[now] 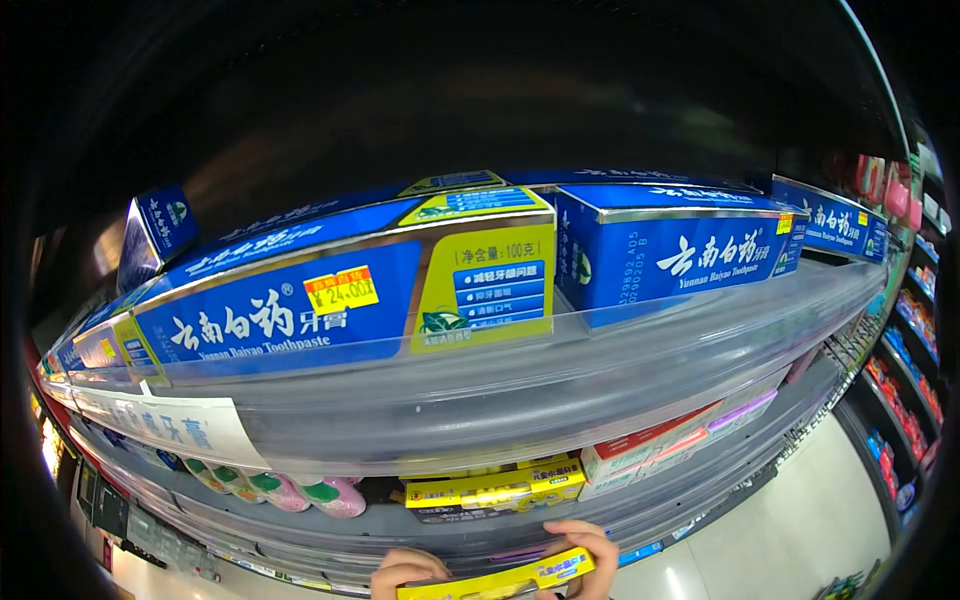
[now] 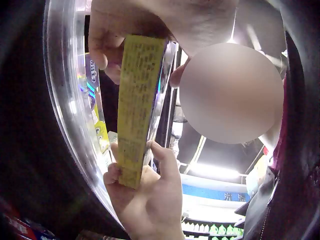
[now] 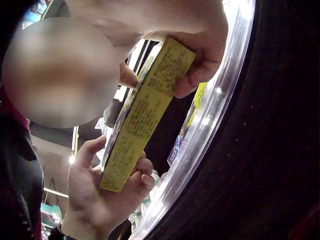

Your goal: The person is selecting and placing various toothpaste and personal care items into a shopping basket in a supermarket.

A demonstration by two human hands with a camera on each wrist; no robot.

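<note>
The left hand (image 1: 405, 570) and right hand (image 1: 599, 556) curl round opposite ends of a yellow box (image 1: 455, 588), before the shelf (image 1: 480, 380). It seems a holding step; moving it calls for an even grip.

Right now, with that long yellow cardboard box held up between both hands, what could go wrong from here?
The long yellow cardboard box is gripped near its ends by the left hand and the right hand; if either grip loosens, that end may dip or the box may drop. The curved clear plastic shelf edge is close by, so box or knuckles might bump it.
</note>
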